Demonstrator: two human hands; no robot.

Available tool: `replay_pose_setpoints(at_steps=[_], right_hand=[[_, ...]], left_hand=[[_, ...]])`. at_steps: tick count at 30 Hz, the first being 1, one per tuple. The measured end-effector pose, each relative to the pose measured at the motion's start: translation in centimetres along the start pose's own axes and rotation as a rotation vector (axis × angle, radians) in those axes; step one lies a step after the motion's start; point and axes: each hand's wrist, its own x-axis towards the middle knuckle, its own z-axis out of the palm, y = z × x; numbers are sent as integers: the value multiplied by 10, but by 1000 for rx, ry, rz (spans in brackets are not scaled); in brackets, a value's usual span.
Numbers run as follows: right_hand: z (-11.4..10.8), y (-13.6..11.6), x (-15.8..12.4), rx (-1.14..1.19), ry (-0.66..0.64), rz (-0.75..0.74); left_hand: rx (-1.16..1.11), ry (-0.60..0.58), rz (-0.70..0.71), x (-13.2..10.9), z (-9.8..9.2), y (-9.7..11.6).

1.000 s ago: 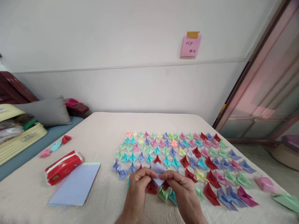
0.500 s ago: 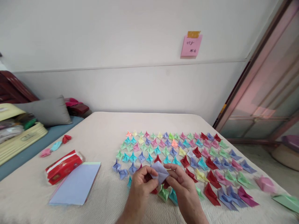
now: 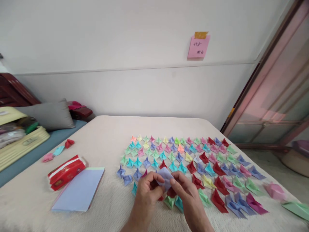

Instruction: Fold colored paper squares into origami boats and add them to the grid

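Observation:
My left hand (image 3: 147, 193) and my right hand (image 3: 185, 191) meet low in the middle of the view, both pinching a small lavender folded paper (image 3: 164, 178) between thumbs and fingertips. The paper is held just above the near rows of folded paper shapes (image 3: 193, 158), which lie in many colours across the cream bed cover (image 3: 106, 135). A red shape and green ones lie partly hidden beneath my fingers.
A stack of lavender paper sheets (image 3: 78, 190) lies at the left, beside a red packet (image 3: 65, 171). Three loose folded shapes (image 3: 56, 150) lie at the bed's left edge. A grey pillow (image 3: 48, 114) and yellow box (image 3: 21, 141) lie beyond. A pink note (image 3: 198, 46) hangs on the wall.
My fingers have shifted on the lavender paper, closing in and folding it smaller; the hands stay in about the same place.

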Motion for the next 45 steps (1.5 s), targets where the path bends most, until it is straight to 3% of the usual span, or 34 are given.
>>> replay_pose_setpoints(at_steps=[9,20,30,38,45], right_hand=[[2,7,4,58,-16,91],[-1,11,6,288,-53,172],[0,21,6,293,-95,219],[-1,20,8,342,-91,279],[0,20,9,349,-118,285]], left_hand=[[-36,-9,153,0,3,-9],[-86,-53,126,-7,3,5],[214,7,195,-9,-4,8],[689,-114,497,-11,-14,11],[595,-96,372,-13,-13,13]])
